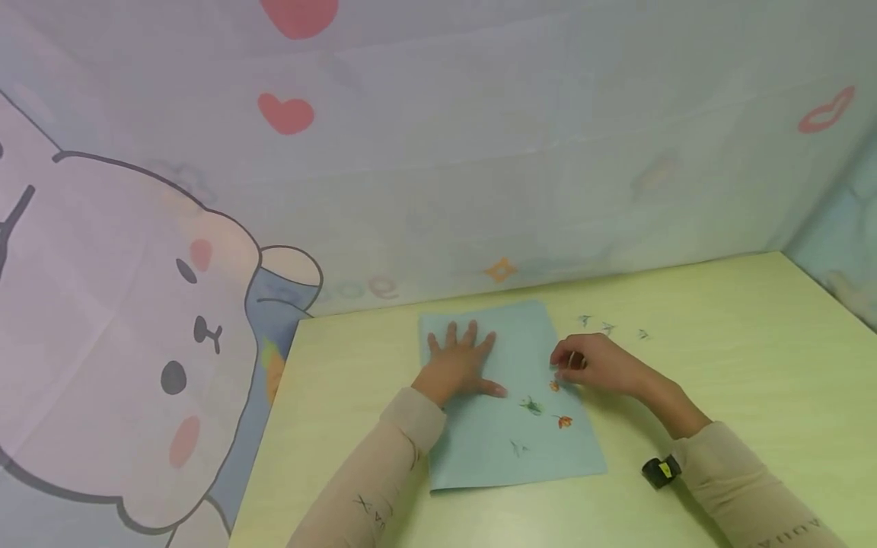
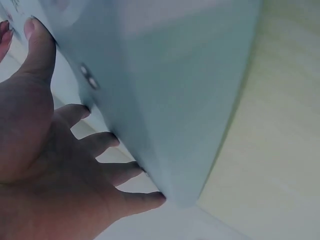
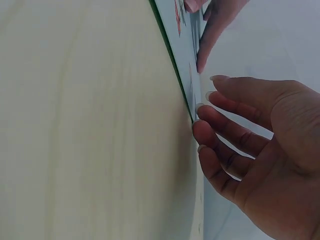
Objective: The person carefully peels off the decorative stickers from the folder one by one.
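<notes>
Sleeves (image 1: pixel 366 476) up closest, left hand (image 1: pixel 455 367) spread flat on the blue sheet (image 1: pixel 473 457), solid anchor. Right hand (image 1: pixel 606 365) loosely curved, looks empty; should go light by the orange flower (image 1: pixel 554 386).

- Table (image 1: pixel 740 358): pale yellow-green top; faint lengthwise streaks in right wrist view.
- In head view: full back edge, left edge, far right corner.
- Directly on table: sheet (image 1: pixel 512 354), pale blue-green, left of centre, long sides running front to back, far edge near table's back edge.
- Dark green rim along one sheet edge, right wrist view.
- Also directly on table: three bits (image 1: pixel 607 328), sprig-shaped, greyish, in loose row right of sheet's far end, apart from sheet and each other; details too small to read.
</notes>
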